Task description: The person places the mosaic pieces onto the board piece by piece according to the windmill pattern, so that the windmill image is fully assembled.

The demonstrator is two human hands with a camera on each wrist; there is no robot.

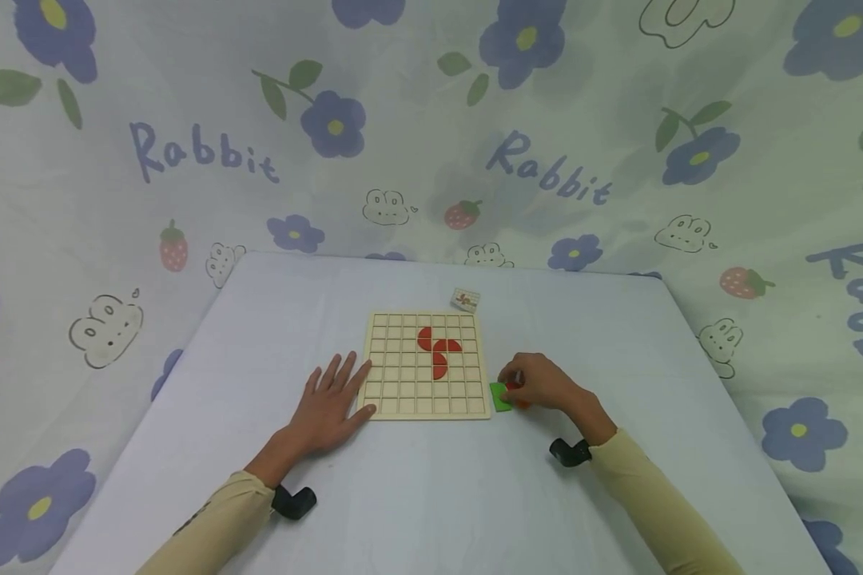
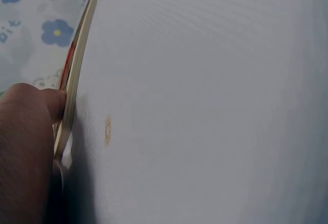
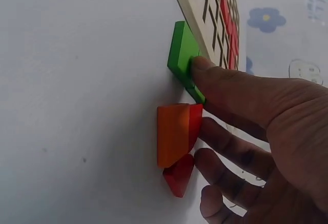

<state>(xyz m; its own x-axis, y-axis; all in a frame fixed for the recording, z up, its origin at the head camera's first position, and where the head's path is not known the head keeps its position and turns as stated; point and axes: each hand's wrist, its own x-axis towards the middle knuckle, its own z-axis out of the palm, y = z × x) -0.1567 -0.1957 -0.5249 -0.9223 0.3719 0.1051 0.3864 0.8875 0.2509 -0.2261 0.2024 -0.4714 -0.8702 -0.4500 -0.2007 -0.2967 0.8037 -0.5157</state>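
Observation:
A square wooden grid board lies on the table with several red pieces, curved on one side, near its middle and upper right. My left hand rests flat at the board's left edge, fingers spread, its thumb touching the frame. Beside the board's lower right side, my right hand bends over a small group of blocks. Its thumb and index finger pinch a flat green block. The other fingers curl near an orange block and red blocks. The hand partly hides these pieces in the head view.
A small card with a red pattern lies behind the board's upper right corner. White cloth covers the table, and a printed curtain surrounds its back and sides. Black wrist mounts sit below both wrists.

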